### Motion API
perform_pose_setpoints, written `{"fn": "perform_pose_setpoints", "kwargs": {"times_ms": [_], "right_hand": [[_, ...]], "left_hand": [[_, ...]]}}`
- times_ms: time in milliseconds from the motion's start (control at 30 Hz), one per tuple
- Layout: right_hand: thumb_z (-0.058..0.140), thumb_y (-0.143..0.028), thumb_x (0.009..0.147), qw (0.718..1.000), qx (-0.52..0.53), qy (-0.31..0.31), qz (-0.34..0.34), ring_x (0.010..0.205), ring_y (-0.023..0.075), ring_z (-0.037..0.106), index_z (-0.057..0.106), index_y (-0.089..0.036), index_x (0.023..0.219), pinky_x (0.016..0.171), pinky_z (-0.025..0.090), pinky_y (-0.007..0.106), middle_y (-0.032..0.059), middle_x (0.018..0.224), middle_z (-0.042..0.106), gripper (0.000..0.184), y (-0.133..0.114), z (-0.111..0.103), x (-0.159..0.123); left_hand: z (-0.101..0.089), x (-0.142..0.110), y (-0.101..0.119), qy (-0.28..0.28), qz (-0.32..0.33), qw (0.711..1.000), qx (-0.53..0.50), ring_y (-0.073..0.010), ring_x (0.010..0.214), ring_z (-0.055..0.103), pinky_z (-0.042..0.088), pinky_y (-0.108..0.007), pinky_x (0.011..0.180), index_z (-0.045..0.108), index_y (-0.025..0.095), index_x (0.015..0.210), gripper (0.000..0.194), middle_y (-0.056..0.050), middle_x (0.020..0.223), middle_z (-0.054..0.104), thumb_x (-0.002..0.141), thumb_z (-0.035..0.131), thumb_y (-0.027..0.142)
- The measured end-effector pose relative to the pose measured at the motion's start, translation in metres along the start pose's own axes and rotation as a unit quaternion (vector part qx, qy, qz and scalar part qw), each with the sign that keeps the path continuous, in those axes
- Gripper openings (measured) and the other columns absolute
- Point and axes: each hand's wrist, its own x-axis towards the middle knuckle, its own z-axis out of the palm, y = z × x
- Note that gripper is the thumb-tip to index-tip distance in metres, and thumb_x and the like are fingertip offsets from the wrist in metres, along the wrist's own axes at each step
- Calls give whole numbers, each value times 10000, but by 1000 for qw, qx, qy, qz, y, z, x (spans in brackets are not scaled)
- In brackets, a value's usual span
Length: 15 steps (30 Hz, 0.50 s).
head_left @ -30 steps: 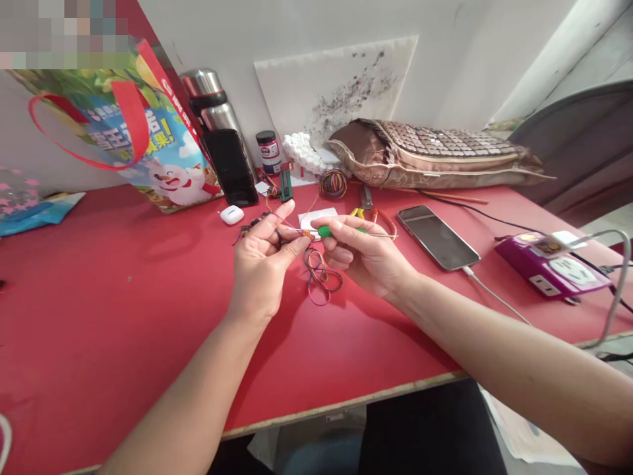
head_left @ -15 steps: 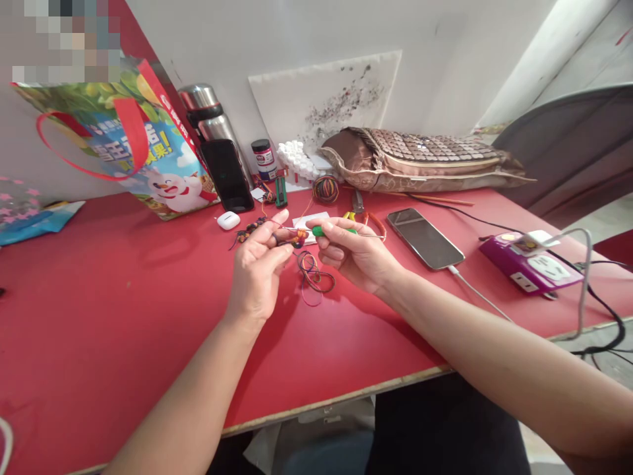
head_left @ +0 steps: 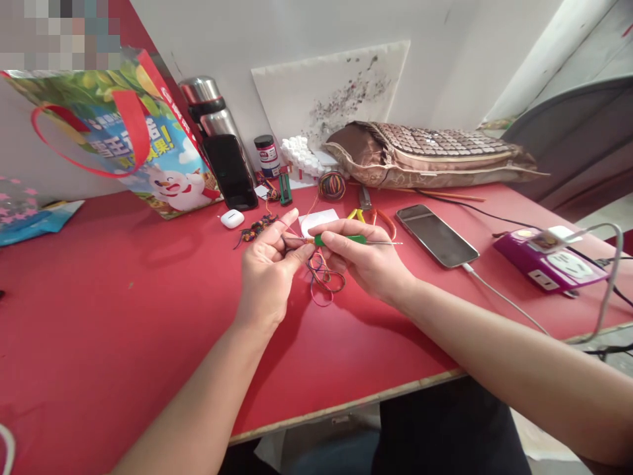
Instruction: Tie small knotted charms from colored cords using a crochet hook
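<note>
My left hand (head_left: 270,280) pinches a piece of multicoloured cord work between thumb and fingers, with a strand running over a finger. A knotted, dark and orange length of the cord work (head_left: 256,228) lies on the table behind that hand. In my right hand (head_left: 370,264) is a crochet hook with a green grip (head_left: 353,239). One metal end sticks out to the right; the other reaches the cord at my left fingertips, where the fingers partly hide it. Loose loops of coloured cord (head_left: 333,282) hang or lie below both hands.
Behind my hands are a ball of multicoloured cord (head_left: 331,185), pliers (head_left: 364,198) and a white earbud case (head_left: 232,218). A phone (head_left: 438,235) on a cable and a purple power strip (head_left: 548,260) are right. A gift bag (head_left: 168,178) and thermos (head_left: 217,119) stand back left.
The crochet hook's grip has come closer to my left fingertips, and its tip is now less visible. The whole view has shifted slightly.
</note>
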Motion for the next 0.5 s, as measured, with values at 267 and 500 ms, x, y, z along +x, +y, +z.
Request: {"fn": "perform_pose_setpoints", "kwargs": {"times_ms": [267, 500], "right_hand": [[772, -322, 945, 940, -272, -32, -205, 826, 170, 683, 835, -228, 990, 780, 566, 331, 41, 886, 741, 122, 2, -9, -2], [757, -198, 943, 910, -296, -5, -289, 777, 162, 669, 847, -235, 962, 752, 568, 338, 37, 852, 758, 99, 1, -8, -1]], "left_hand": [[4, -7, 6, -44, -43, 998, -18, -113, 770, 701, 593, -282, 898, 762, 159, 1283, 747, 52, 717, 733, 567, 969, 125], [5, -7, 6, -56, -39, 998, -17, -116, 826, 704, 572, -254, 883, 720, 174, 1350, 800, 56, 762, 738, 588, 953, 101]]}}
